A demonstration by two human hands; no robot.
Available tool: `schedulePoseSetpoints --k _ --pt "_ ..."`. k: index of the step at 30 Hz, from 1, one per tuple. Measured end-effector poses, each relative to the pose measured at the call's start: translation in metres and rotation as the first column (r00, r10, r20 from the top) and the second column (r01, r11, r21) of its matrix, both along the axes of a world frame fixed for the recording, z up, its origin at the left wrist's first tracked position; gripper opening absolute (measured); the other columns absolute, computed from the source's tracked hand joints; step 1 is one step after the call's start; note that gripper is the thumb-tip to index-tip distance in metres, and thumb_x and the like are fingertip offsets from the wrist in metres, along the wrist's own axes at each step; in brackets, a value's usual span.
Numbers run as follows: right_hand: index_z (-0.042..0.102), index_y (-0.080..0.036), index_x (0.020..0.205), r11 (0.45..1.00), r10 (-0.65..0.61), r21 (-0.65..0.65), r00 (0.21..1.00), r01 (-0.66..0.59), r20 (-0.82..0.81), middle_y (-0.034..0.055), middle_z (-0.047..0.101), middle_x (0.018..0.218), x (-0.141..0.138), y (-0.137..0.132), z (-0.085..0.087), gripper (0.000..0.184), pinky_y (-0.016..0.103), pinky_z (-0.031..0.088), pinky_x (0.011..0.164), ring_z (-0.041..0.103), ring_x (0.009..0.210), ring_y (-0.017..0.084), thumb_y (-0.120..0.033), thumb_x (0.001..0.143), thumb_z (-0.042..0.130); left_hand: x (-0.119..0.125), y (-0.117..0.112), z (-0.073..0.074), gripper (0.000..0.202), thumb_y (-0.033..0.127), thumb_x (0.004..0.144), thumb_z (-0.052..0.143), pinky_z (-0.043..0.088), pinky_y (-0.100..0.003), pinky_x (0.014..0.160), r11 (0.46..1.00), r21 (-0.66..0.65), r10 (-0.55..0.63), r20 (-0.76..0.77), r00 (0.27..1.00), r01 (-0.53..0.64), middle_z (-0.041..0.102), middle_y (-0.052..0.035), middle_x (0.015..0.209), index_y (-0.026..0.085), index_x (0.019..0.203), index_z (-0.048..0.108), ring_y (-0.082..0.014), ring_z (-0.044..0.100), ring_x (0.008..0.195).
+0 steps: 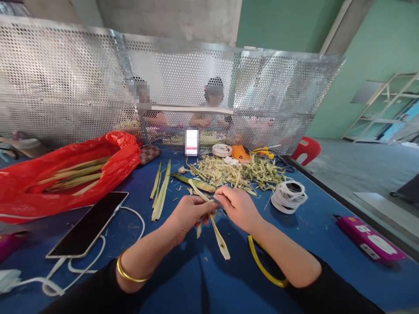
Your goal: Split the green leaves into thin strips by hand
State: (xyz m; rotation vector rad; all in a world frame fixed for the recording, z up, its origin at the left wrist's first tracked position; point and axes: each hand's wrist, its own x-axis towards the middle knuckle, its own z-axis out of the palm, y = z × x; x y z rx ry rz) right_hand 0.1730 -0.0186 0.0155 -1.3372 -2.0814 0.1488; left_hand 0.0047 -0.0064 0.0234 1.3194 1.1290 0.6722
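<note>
- The leaf strip (220, 240) runs on a slant between the two hands. Its upper end pokes out towards the heap of trimmings (242, 172), and its longer lower end hangs free over the blue table (203, 283).
- The left hand (188, 214) and right hand (239, 208) meet at the strip's upper part, with their fingertips almost touching each other.
- The stretch of strip inside the pinch is covered by the fingers, so the exact point of contact is hard to make out.
- A shorter pale scrap (199, 229) hangs below the left hand. I cannot tell whether it belongs to the same strip.
- A yellow-handled tool (262, 266) lies on the table, partly hidden under the right forearm.
- The left fingers (209, 210) are curled in and closed, pinching the strip between thumb and fingertips.
- The right fingers (224, 199) are bent down and closed on the same strip, just beside the left ones.
- Loose leaf blades (160, 192) lie to the left of the hands, and a white roll (288, 196) sits near the right hand. Neither is touched.
</note>
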Motion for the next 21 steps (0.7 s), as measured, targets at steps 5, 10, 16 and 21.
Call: schedulePoseSetpoints --k 5,10,16,21 --pt "0.055 -0.020 0.087 0.994 -0.017 0.105 0.999 0.013 0.035 0.0023 0.063 0.071 -0.001 0.003 -0.005 0.016 0.025 0.036 0.065 0.055 0.065 0.016 -0.025 0.092 0.040 0.001 0.001 -0.005 0.020 0.033 0.067 0.067 0.032 -0.018 0.042 0.997 -0.034 -0.066 0.048 0.997 0.068 0.060 -0.0005 0.048 0.013 0.065 0.067 -0.0072 0.049 0.042" --pt "0.053 -0.020 0.087 0.995 -0.059 0.087 0.998 0.057 0.016 0.0018 0.063 0.072 -0.002 0.004 -0.006 0.013 0.025 0.038 0.064 0.055 0.065 0.017 -0.025 0.091 0.041 0.000 0.001 -0.001 0.019 0.030 0.066 0.066 0.041 -0.021 0.049 0.996 -0.053 -0.064 0.111 0.992 0.070 0.061 -0.0016 0.047 0.012 0.063 0.068 -0.0090 0.052 0.044" --pt "0.056 -0.020 0.095 0.994 -0.051 0.095 0.997 0.056 -0.051 0.0028 0.064 0.075 0.002 0.010 -0.009 0.014 0.028 0.042 0.068 0.059 0.070 0.018 -0.027 0.090 0.045 -0.001 0.000 -0.002 0.019 0.029 0.065 0.069 0.041 -0.020 0.049 0.993 -0.090 -0.067 0.152 0.986 0.081 0.061 -0.0020 0.047 0.011 0.063 0.069 -0.0082 0.051 0.042" --pt "0.057 -0.020 0.096 0.884 -0.196 0.313 0.882 0.348 -0.429 0.0083 0.061 0.095 0.010 0.001 0.007 0.017 0.033 0.044 0.079 0.057 0.090 0.021 -0.028 0.090 0.043 -0.004 0.006 -0.002 0.027 0.035 0.062 0.074 0.046 -0.022 0.058 0.961 -0.163 0.261 0.274 0.925 -0.223 0.066 -0.0042 0.060 0.011 0.070 0.069 -0.0099 0.057 0.052"
